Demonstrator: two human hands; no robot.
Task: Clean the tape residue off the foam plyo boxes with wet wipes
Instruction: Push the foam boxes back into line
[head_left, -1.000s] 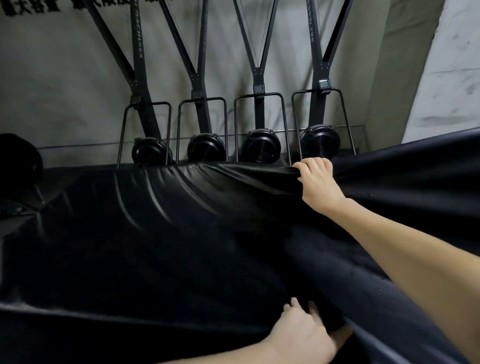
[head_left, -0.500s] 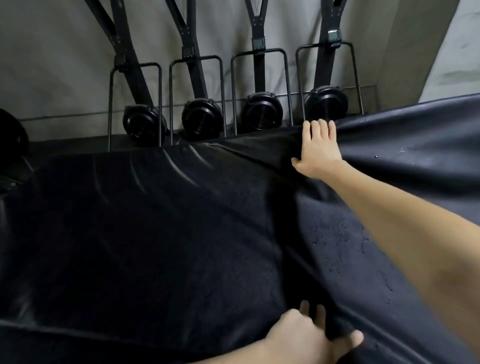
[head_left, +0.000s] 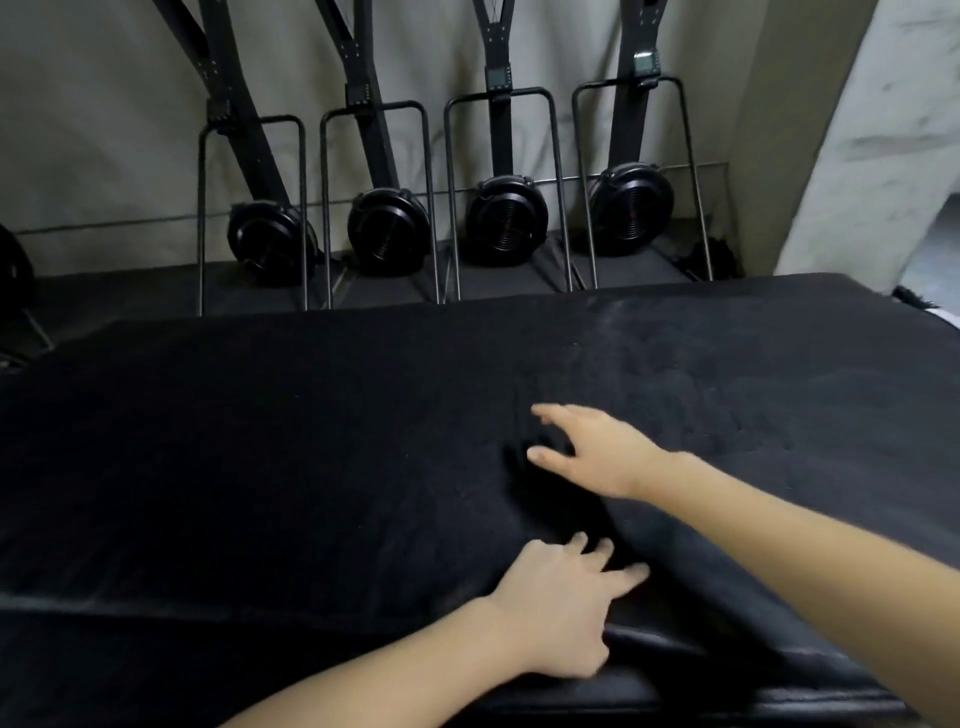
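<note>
Both bare hands were spread over the black foam plyo box (head_left: 311, 441), holding nothing.

The left hand (head_left: 558, 608) lay near the front edge with fingers splayed and straight on the cover; the right hand (head_left: 592, 452), blurred, was wide open farther back, and contact with the surface could not be judged. The box filled the lower view, its sides cut off by the frame. Any tape residue was too dark to make out. Four black machines (head_left: 504, 221) stood beyond against the grey wall (head_left: 104, 130), tops cropped; no writing was readable.
</note>
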